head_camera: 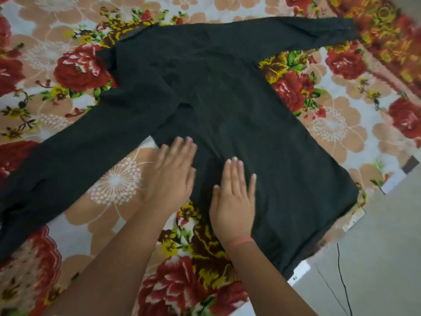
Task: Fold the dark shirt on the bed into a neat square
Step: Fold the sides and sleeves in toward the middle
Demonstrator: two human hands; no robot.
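Observation:
The dark long-sleeved shirt [227,106] lies spread flat on the bed, its body running from the far centre toward the near right. One sleeve stretches to the near left, the other to the far right. My left hand [175,172] rests flat at the shirt's near edge by the armpit of the left sleeve, fingers together. My right hand [234,199] lies flat, palm down, on the shirt's body just to the right of the left hand. Neither hand grips any cloth.
The bed carries a floral sheet [75,67] with red roses and peach flowers. The bed's corner [355,215] is at the right, where the shirt's hem hangs close to the edge. Beyond it lies a grey floor [387,258] with a thin black cable [341,277].

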